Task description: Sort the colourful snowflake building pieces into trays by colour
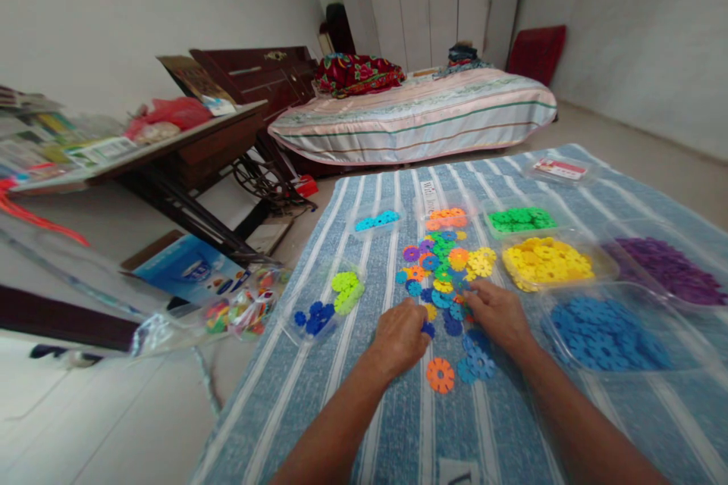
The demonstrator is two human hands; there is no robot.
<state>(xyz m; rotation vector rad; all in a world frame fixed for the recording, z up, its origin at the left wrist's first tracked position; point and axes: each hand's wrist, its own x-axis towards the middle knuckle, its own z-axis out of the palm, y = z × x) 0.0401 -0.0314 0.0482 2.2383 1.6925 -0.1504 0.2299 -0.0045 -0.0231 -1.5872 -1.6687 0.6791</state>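
Observation:
Notched plastic flower discs in mixed colours lie in a loose pile (442, 261) on the striped cloth. My left hand (403, 335) is at the pile's near left side, fingers curled in, with a dark blue disc (428, 330) showing at the fingertips. On the near right side is my right hand (497, 314), its thumb and fingers drawn together among the discs; what they pinch is hidden. Closer to me lie an orange disc (440, 375) and several blue discs (478, 358). A yellow cluster (481, 262) sits at the pile's right edge.
Clear trays hold sorted discs: yellow (546, 261), blue (611, 330), purple (668, 269), green (522, 219), orange (447, 218), light blue (377, 220). One left tray holds lime discs (346, 291) and dark blue discs (314, 318). A lidded box (560, 168) stands far right.

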